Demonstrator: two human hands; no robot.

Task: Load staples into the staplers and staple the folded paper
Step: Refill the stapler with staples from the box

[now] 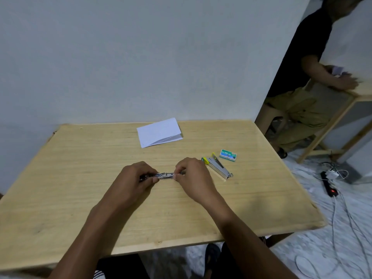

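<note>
Head view, looking down on a pale wooden surface (80,178).

Near centre: metal stapler (165,176), lying crosswise from 9 to 3 o'clock; on the wood or just above it, contact not resolvable; only the perforated silver middle exposed; both ends hidden under fingers; loaded or not, impossible to tell.

At the 9 o'clock end: left hand (138,178), fingers curled round a dark part of the stapler, thumb tip pressed against its near side.

At the 3 o'clock end: right hand (191,176), fingers bunched together and pinching the silver tip; fingertips mostly concealed behind the knuckles.

At 2 o'clock from the right hand, just beside it: yellow-tipped stapler (218,167), lying opened in a narrow V, hinge toward 4 o'clock.

Farther toward 2 o'clock: green staple box (227,155), lying flat; "10" legible, remaining print too small.

At 12 o'clock, near the far edge: folded paper (159,132), white, layers fanned at the near right corner; well apart from the rest.

Beyond the surface at 2 o'clock: second person (298,67) seated on a plastic stool (269,119), head cut off by the frame; one hand on another wooden table (360,91), object beneath it blurred.

On the floor at 3 o'clock: power strip (329,183) with a red light; pale cables (340,218) trailing out of frame.
</note>
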